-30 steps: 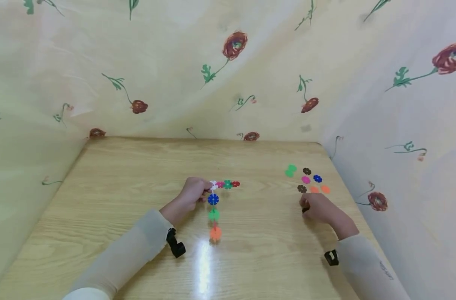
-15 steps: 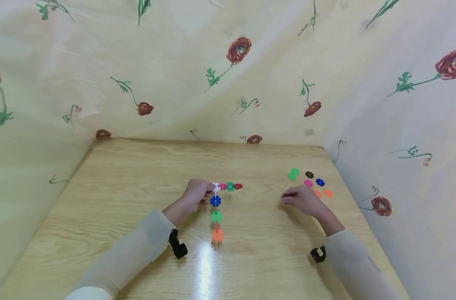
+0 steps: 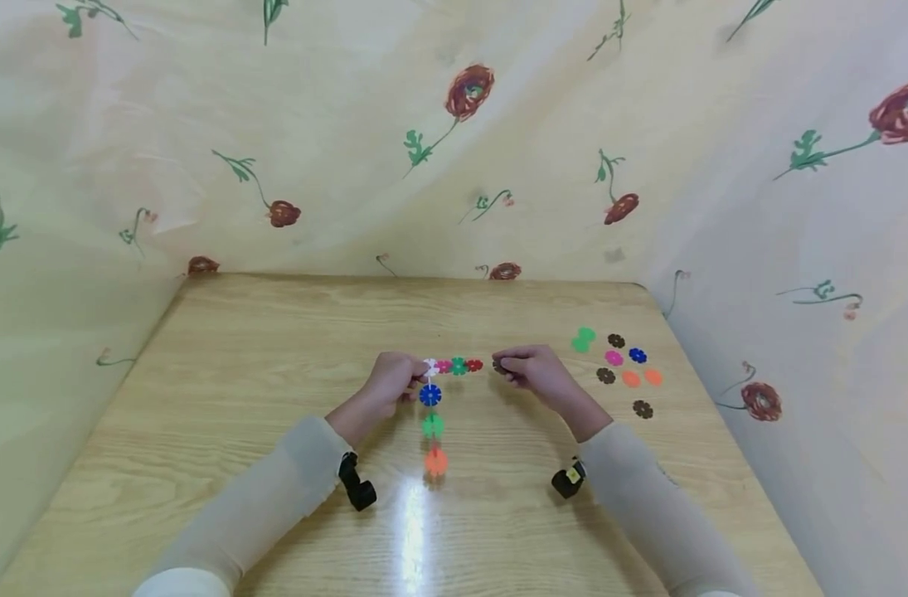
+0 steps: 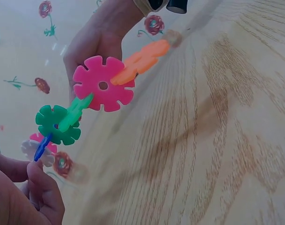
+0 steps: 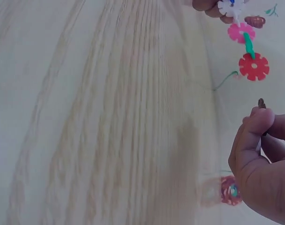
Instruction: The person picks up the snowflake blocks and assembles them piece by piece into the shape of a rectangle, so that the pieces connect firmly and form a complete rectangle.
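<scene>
My left hand (image 3: 390,386) pinches the white notched disc (image 3: 430,368) at the corner of a joined chain. From that corner one arm runs right through pink, green (image 3: 458,366) and red (image 3: 474,365) discs; the other comes toward me through blue (image 3: 429,395) and green (image 3: 433,426) to orange (image 3: 435,462). Just right of the red disc, my right hand (image 3: 545,378) pinches a brown disc (image 3: 497,365) between thumb and fingers. In the right wrist view, a gap separates this brown disc (image 5: 261,102) from the red disc (image 5: 254,66).
Loose discs lie at the table's right side: green (image 3: 584,339), brown (image 3: 616,341), pink (image 3: 614,358), blue (image 3: 638,356), orange (image 3: 631,379) and more brown ones (image 3: 643,409). Flower-patterned cloth (image 3: 349,166) hangs behind and beside the wooden table (image 3: 274,323).
My right hand has moved left from the loose discs to beside the red disc, carrying the brown disc. The left hand has stayed at the chain's corner.
</scene>
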A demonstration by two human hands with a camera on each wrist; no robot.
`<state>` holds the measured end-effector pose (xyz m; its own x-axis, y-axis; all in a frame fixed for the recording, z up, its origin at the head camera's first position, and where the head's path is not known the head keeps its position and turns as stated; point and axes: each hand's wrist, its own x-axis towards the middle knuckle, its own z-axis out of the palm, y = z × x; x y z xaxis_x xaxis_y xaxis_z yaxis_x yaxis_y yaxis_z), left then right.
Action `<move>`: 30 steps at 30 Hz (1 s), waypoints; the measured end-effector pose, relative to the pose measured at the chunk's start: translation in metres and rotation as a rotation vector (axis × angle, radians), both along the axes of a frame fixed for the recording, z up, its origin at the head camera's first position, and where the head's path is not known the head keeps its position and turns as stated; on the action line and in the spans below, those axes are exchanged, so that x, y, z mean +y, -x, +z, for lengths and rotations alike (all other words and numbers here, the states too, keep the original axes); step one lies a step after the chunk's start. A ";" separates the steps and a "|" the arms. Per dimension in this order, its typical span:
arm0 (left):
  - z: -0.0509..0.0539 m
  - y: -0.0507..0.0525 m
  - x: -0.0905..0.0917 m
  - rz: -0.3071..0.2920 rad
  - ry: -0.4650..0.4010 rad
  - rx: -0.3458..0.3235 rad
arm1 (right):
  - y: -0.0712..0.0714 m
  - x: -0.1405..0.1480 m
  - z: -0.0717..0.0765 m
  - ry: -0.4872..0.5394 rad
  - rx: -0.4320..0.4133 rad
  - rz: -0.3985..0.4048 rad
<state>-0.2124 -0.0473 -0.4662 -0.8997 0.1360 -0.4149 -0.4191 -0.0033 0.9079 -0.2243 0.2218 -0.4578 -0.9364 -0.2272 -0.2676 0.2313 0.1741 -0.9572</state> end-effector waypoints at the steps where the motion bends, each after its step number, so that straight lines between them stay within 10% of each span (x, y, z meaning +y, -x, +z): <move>1: -0.001 0.000 0.000 -0.001 -0.002 0.003 | 0.000 -0.002 -0.001 -0.001 0.000 0.000; 30: -0.007 -0.001 -0.002 0.006 -0.015 -0.006 | -0.001 -0.022 -0.008 0.078 -0.011 -0.008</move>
